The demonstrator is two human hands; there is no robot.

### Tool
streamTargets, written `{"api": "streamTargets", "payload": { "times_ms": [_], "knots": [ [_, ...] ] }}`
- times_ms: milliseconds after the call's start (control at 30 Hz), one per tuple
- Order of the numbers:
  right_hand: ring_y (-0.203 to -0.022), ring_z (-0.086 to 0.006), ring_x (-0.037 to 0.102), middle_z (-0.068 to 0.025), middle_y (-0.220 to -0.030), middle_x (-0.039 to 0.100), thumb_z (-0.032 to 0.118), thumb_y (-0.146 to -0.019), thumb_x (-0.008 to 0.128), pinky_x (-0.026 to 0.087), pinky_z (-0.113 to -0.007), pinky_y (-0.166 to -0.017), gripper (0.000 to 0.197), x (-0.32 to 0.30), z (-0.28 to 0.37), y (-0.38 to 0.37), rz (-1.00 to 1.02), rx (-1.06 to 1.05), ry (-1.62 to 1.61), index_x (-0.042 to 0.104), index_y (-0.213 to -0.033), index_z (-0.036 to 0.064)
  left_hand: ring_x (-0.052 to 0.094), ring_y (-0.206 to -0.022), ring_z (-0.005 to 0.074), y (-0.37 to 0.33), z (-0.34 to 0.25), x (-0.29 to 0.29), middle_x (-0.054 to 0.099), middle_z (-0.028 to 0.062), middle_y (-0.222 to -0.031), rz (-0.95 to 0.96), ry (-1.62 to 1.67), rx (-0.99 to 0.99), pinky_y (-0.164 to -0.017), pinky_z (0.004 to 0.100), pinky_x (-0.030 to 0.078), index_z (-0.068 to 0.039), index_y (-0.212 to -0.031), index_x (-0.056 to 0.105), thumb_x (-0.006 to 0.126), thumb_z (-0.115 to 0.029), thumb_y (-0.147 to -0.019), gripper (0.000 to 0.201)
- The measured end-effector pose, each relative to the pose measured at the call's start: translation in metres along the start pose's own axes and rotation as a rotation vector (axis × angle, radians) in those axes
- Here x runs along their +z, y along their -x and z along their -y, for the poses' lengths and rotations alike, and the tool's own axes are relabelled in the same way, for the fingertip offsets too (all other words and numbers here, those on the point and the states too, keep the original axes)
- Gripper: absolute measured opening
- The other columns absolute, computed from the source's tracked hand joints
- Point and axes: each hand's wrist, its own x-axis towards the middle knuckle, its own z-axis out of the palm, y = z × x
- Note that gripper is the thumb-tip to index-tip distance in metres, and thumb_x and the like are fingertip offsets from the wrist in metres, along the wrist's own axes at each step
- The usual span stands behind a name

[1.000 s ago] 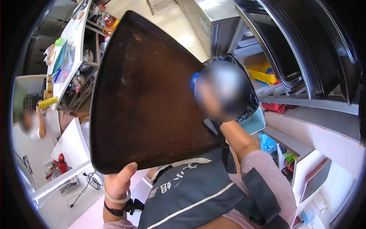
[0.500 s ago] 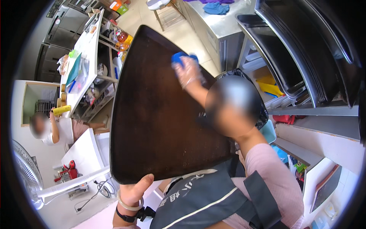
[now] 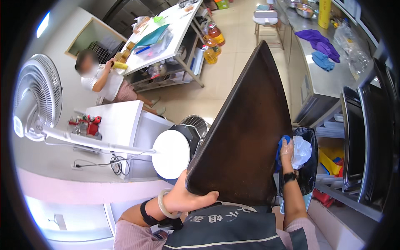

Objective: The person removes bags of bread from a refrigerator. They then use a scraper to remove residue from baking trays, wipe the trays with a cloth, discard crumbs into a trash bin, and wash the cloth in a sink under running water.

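Gripping the dark baking tray (image 3: 246,137) in my left hand (image 3: 187,200), my gloved right hand (image 3: 286,149) clutches a blue cloth (image 3: 280,146) against its edge, black bin (image 3: 309,166) just beyond.

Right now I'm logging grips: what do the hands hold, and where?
Left hand grips the large dark metal baking tray at its near bottom edge; right hand presses a blue cloth on its right edge.
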Motion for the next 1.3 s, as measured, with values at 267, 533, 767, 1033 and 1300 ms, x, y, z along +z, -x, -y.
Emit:
{"api": "streamTargets", "payload": {
  "times_ms": [267, 533, 767, 1033, 1300],
  "knots": [
    [-0.084, -0.0262, 0.054, -0.0116, -0.109, 0.051, 0.020, -0.071, 0.057, 0.048, -0.036, -0.066, 0.028, -0.046, 0.286, 0.043, 0.593, -0.830, -0.419, 0.055, -0.096, 0.0077, 0.057, -0.089, 0.0203, 0.012, 0.015, 0.016, 0.057, 0.0123, -0.104, -0.198, 0.160, -0.249, -0.079, 0.0308, 0.045, 0.006, -0.107, 0.052, 0.052, -0.001, -0.072, 0.037],
    [-0.099, -0.0326, 0.051, -0.0207, -0.107, 0.053, 0.021, -0.082, 0.052, 0.042, -0.037, -0.086, 0.044, -0.044, -0.054, 0.140, 0.304, 0.790, 0.137, 0.043, -0.118, -0.0010, 0.054, -0.094, 0.0254, 0.011, 0.024, 0.012, 0.056, 0.0119, -0.108, -0.196, -0.210, -0.134, -0.084, 0.0322, 0.041, 0.000, -0.107, 0.054, 0.062, -0.008, -0.059, 0.049],
    [-0.089, -0.0223, 0.053, -0.0052, -0.095, 0.059, 0.012, -0.065, 0.069, 0.041, -0.033, -0.081, 0.031, -0.056, 0.244, 0.027, 0.621, -0.161, -0.680, 0.059, -0.095, 0.0113, 0.055, -0.099, 0.0251, 0.011, 0.039, -0.011, 0.058, 0.0082, -0.109, -0.128, -0.105, -0.083, -0.088, 0.0319, 0.041, -0.002, -0.099, 0.060, 0.057, -0.007, -0.064, 0.036],
    [-0.078, -0.0225, 0.054, -0.0045, -0.078, 0.059, 0.008, -0.055, 0.058, 0.043, -0.034, -0.071, 0.017, -0.089, 0.131, 0.112, 1.175, 0.082, -0.468, 0.058, -0.072, 0.0108, 0.058, -0.094, 0.0249, 0.023, 0.050, -0.012, 0.061, 0.0070, -0.102, -0.200, -0.045, -0.129, -0.087, 0.0322, 0.042, -0.003, -0.094, 0.062, 0.058, -0.006, -0.066, 0.029],
    [-0.092, -0.0304, 0.054, -0.0098, -0.095, 0.056, 0.014, -0.064, 0.060, 0.044, -0.040, -0.078, 0.031, -0.096, 0.009, 0.168, 0.635, 0.479, 0.033, 0.053, -0.094, 0.0128, 0.056, -0.100, 0.0264, 0.041, 0.067, -0.030, 0.058, 0.0096, -0.111, -0.118, -0.162, -0.053, -0.089, 0.0329, 0.042, -0.001, -0.106, 0.057, 0.062, -0.009, -0.065, 0.042]
  ]
}}
